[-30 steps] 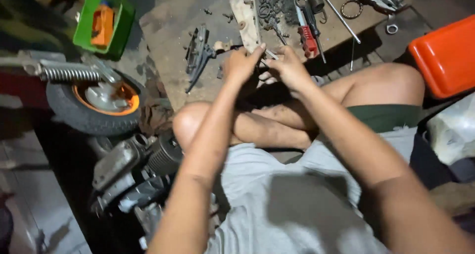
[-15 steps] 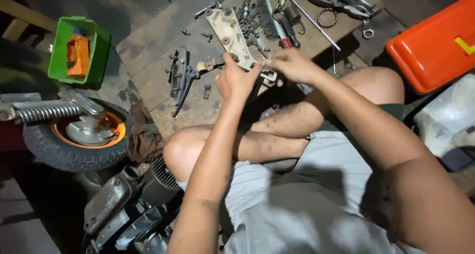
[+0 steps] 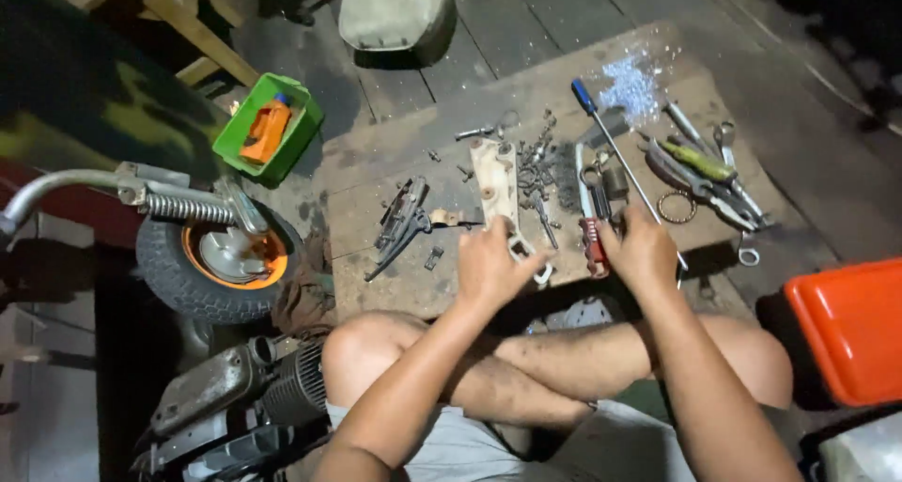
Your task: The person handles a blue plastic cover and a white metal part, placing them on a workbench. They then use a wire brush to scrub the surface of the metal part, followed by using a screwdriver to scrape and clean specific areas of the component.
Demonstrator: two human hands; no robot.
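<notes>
Left hand [image 3: 489,261] grips a small metal part [image 3: 522,250] at the near edge of the wooden board [image 3: 395,153]; fingers curled round it. Right hand [image 3: 644,249] clenches on the red-handled tool [image 3: 592,238] just right of it. Bolts [image 3: 536,158], bracket [image 3: 495,181], pliers [image 3: 399,224], screwdriver [image 3: 611,139] lie spread across the board. Looks mid-job: parts loose, nothing assembled.
</notes>
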